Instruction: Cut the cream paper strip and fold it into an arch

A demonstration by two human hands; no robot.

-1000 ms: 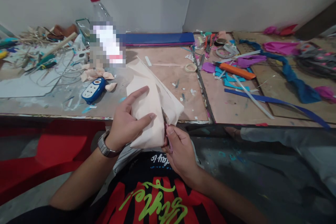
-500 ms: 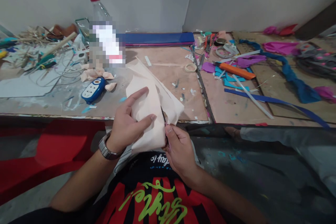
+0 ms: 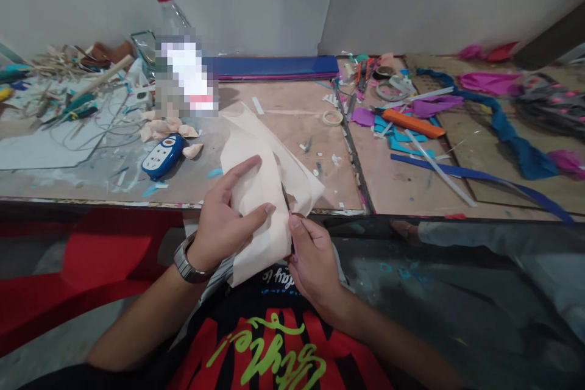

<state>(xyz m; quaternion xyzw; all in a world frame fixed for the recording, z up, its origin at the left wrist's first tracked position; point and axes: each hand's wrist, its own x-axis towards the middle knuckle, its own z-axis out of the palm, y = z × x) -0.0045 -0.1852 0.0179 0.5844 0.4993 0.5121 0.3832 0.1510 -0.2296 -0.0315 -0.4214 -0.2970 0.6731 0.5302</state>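
Note:
My left hand grips a folded sheet of cream paper, with its thumb lying on top and the index finger stretched along the sheet. Against the paper's right side, my right hand is closed around scissors. Their dark blade runs up along a slit between the folded layer and a looser flap on the right, and a bit of pinkish handle shows by the thumb. Most of the handles are hidden in my fingers. Both hands are over my lap at the table's front edge.
A blue-and-white power socket and crumpled peach scraps lie left of the paper. Behind stand a red-capped bottle and a long blue strip stack. Rightward are a tape roll, an orange cutter and coloured paper strips.
The paper has shifted slightly right, and its lower corner now hangs further down over my shirt. Both hands have kept nearly the same places and their hold.

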